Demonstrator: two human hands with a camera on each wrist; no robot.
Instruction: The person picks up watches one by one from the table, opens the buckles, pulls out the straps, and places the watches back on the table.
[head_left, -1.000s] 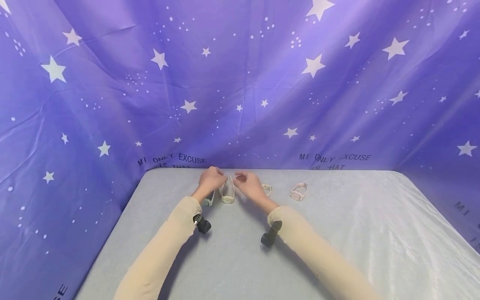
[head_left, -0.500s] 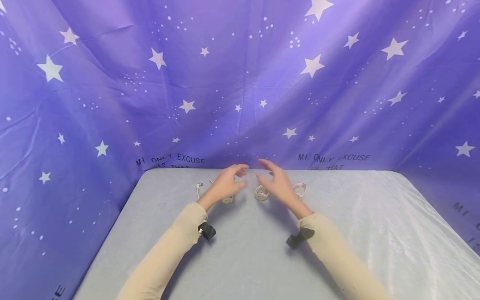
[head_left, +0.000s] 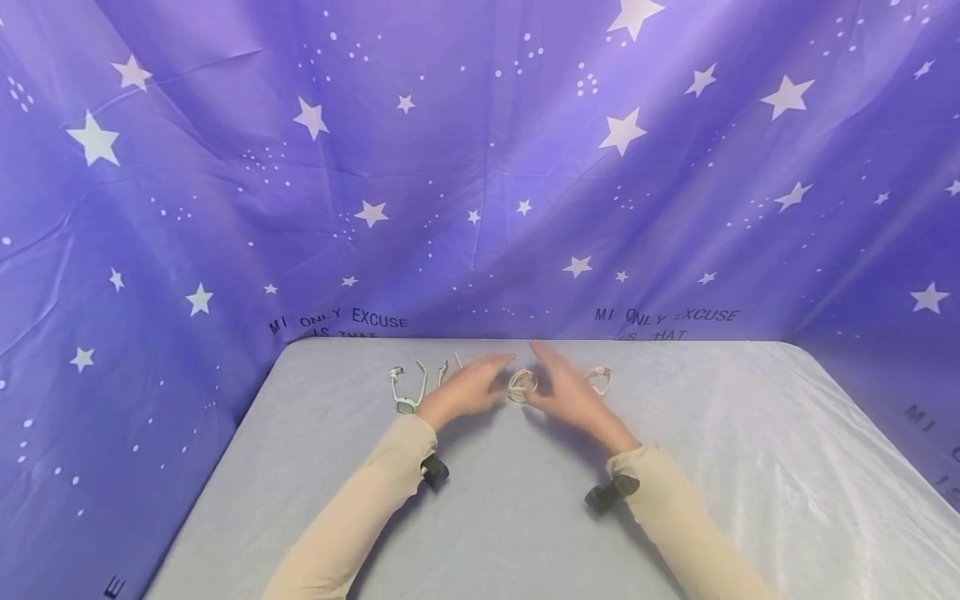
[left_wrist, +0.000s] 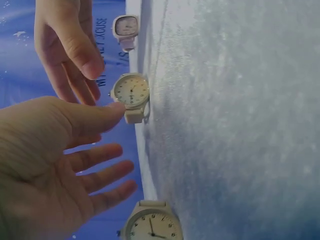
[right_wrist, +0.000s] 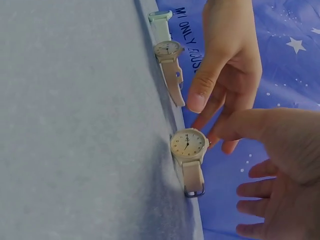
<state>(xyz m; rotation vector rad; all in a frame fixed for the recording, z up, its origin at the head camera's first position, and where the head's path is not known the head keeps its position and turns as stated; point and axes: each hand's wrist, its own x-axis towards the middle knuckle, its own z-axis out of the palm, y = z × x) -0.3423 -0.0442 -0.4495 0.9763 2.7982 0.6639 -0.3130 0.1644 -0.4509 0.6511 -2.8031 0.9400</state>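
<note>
A cream round-dial wristwatch rests on the table between my two hands. To its left is my left hand, fingers extended and thumb tip close by the dial in the left wrist view. My right hand is at its right side, fingers straight, with the thumb near the crown in the right wrist view. Whether either thumb touches the watch, I cannot tell. Behind my left hand a beige wristwatch is mostly hidden in the head view; its strap hangs unbuckled in the right wrist view.
A mint-green wristwatch with its strap spread open lies at the left of the row. A pink square-faced wristwatch sits at the right end. The grey cloth-covered table meets a purple starry curtain behind.
Both hands have left the beige watch and moved right, then lowered around the cream watch. The mint-green watch, earlier partly covered by the left hand, now shows.
</note>
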